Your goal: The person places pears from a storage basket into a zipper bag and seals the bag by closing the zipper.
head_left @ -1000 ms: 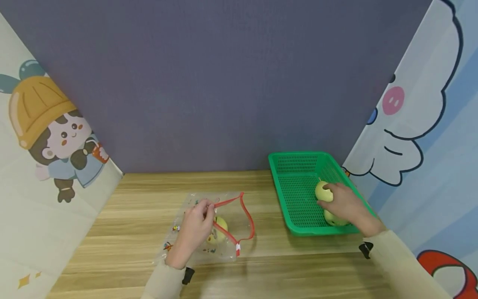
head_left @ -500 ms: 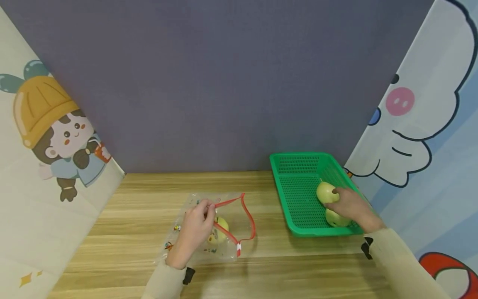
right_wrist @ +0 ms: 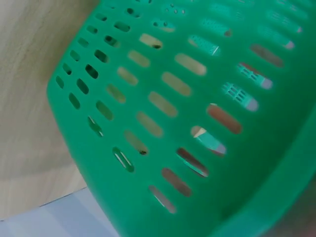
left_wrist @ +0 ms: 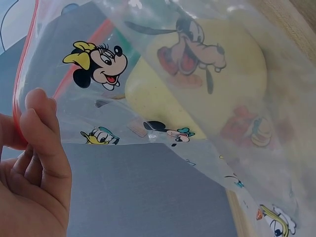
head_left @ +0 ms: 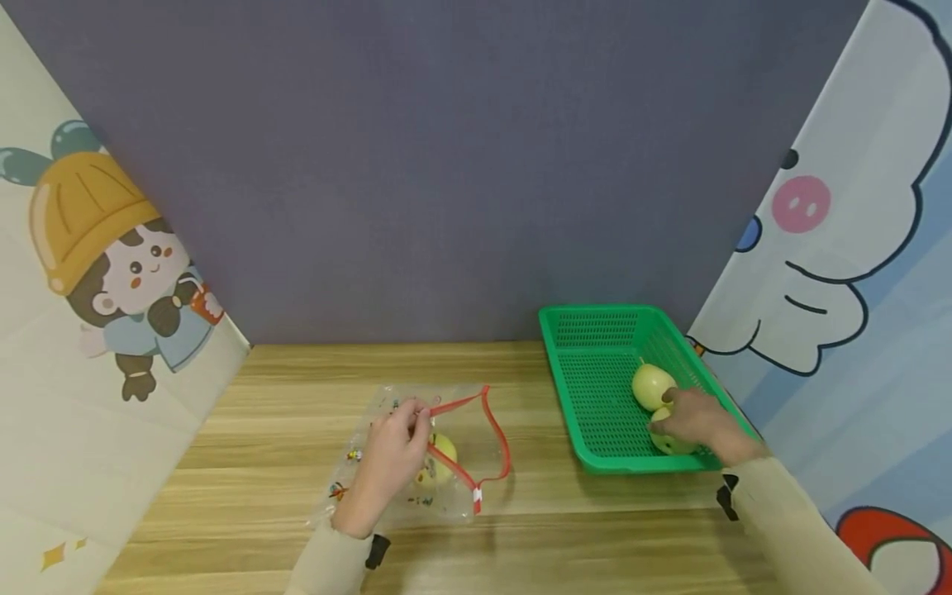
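Observation:
My left hand [head_left: 397, 442] pinches the red zip edge of a clear zip bag [left_wrist: 163, 128] printed with cartoon characters, holding its mouth apart. Inside the bag lies a yellow pear [head_left: 439, 459], seen through the plastic in the left wrist view. My right hand [head_left: 699, 421] reaches into the green basket [head_left: 554, 372], its thumb and fingers bent round the nearer pear [head_left: 667, 442]. Just behind that one, a second pear [head_left: 652, 385] with a stem sits by the fingertips. In the right wrist view the basket's slotted wall hides the fingers.
The wooden table [head_left: 297, 388] meets a dark grey panel [head_left: 446, 182] at the back. Cartoon-printed walls stand at left and right, the right one close beside the basket. A white slider [head_left: 477, 495] sits at the bag mouth's near end.
My right hand has moved from the farther pear to the nearer one, uncovering the farther pear. My left hand keeps its pinch on the bag edge.

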`<control>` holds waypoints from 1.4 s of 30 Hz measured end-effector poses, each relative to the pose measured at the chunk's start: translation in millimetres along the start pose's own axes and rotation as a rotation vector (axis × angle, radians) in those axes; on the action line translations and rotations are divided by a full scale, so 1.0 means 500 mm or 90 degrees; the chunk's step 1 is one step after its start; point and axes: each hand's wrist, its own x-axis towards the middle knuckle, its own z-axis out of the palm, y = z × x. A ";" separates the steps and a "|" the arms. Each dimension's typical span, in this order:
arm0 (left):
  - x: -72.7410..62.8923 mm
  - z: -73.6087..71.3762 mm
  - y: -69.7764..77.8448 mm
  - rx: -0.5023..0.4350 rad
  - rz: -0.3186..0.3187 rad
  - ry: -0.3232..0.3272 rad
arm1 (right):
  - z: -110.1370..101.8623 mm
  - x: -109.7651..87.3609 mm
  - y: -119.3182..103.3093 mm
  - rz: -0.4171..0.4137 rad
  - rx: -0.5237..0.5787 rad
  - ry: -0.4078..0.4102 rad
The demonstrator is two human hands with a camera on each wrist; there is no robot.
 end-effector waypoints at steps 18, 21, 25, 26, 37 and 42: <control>-0.004 0.003 -0.009 -0.003 0.008 0.009 | 0.037 0.000 0.009 -0.033 -0.004 0.046; -0.003 0.003 -0.008 -0.002 0.008 0.008 | 0.036 -0.001 0.007 -0.021 0.003 0.060; -0.003 0.003 -0.006 -0.001 0.007 0.007 | 0.034 -0.002 0.005 -0.010 0.012 0.070; -0.003 0.003 -0.006 -0.001 0.008 0.007 | 0.033 -0.002 0.003 -0.010 0.016 0.072; -0.001 0.002 -0.006 0.002 0.000 0.007 | 0.008 -0.013 -0.022 -0.043 0.193 0.105; -0.002 0.001 -0.005 -0.001 -0.009 0.001 | -0.002 -0.021 -0.033 -0.033 0.341 0.102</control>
